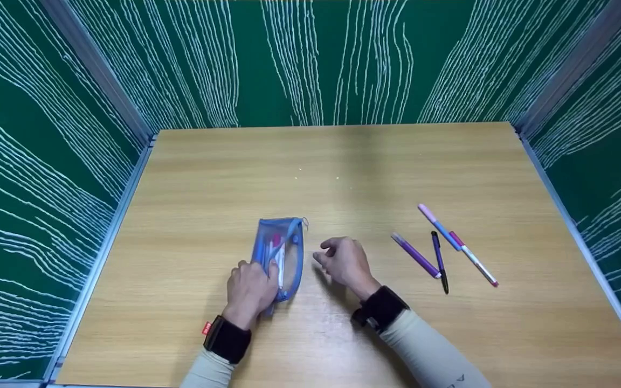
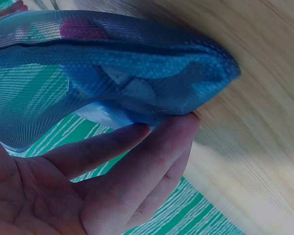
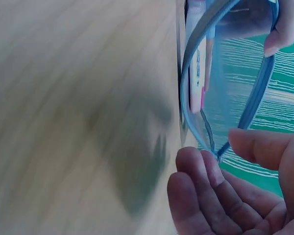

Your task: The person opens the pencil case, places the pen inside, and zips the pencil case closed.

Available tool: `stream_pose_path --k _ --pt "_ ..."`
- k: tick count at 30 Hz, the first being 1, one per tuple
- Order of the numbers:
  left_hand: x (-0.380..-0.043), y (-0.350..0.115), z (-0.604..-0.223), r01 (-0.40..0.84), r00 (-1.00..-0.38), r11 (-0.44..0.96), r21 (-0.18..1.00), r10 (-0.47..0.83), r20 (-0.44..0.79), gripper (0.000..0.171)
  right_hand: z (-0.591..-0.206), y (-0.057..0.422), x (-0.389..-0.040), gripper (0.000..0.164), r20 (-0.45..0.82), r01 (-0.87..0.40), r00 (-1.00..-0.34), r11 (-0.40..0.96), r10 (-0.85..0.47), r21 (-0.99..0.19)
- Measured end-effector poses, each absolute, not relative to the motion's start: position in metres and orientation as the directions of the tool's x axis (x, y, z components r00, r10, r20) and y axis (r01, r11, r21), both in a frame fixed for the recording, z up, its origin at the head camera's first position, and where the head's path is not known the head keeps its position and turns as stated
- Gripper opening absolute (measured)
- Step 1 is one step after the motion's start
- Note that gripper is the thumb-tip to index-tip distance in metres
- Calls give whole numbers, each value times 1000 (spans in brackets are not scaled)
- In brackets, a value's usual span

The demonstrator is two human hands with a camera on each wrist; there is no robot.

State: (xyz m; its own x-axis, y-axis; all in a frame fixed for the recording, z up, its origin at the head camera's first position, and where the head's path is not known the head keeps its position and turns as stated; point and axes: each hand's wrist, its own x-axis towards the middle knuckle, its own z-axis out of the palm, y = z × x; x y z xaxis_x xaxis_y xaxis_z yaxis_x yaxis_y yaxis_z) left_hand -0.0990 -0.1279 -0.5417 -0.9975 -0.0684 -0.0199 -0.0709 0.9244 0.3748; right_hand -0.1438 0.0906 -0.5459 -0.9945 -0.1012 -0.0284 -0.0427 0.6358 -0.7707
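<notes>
My left hand (image 1: pixel 252 288) grips a blue mesh pencil case (image 1: pixel 300 258) by its near left part. The thumb lies at the rim of its unzipped mouth, while the fingers press its outer side in the left wrist view. Inside the case, a white pen with a pink end (image 3: pixel 197 81) lies beside other pens, partly hidden by the mesh. Just right of the case, my right hand (image 1: pixel 347 264) is raised over the table with loosely bent fingers and nothing in them. The right wrist view shows its thumb and fingertips close to the end of the case's mouth.
On the table (image 1: pixel 224 172), to the right, lie a purple marker (image 1: pixel 417 256), a dark pen (image 1: pixel 440 262), a pink-and-blue marker (image 1: pixel 440 227) and a white pen with a magenta cap (image 1: pixel 474 259). Green panels (image 1: pixel 434 64) with white lines enclose the back and sides.
</notes>
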Motion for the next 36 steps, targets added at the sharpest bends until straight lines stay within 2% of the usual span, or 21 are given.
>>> stream_pose_path --k 9,15,32,36 --pt "-99 -128 -542 -62 -997 924 378 -71 10 60 -543 116 -139 28 40 -92 -995 745 -88 -661" --pt "-99 -128 -542 -67 -998 927 369 -69 -6 60 -542 130 -137 29 31 -66 -998 789 -59 -611" --pt "-99 -128 -543 -78 -997 925 371 -76 -21 61 -535 171 -141 27 106 -104 -993 869 -60 -484" --pt "-99 -128 -544 -58 -998 923 380 -67 10 59 -533 183 -142 24 126 -104 -991 888 -53 -448"
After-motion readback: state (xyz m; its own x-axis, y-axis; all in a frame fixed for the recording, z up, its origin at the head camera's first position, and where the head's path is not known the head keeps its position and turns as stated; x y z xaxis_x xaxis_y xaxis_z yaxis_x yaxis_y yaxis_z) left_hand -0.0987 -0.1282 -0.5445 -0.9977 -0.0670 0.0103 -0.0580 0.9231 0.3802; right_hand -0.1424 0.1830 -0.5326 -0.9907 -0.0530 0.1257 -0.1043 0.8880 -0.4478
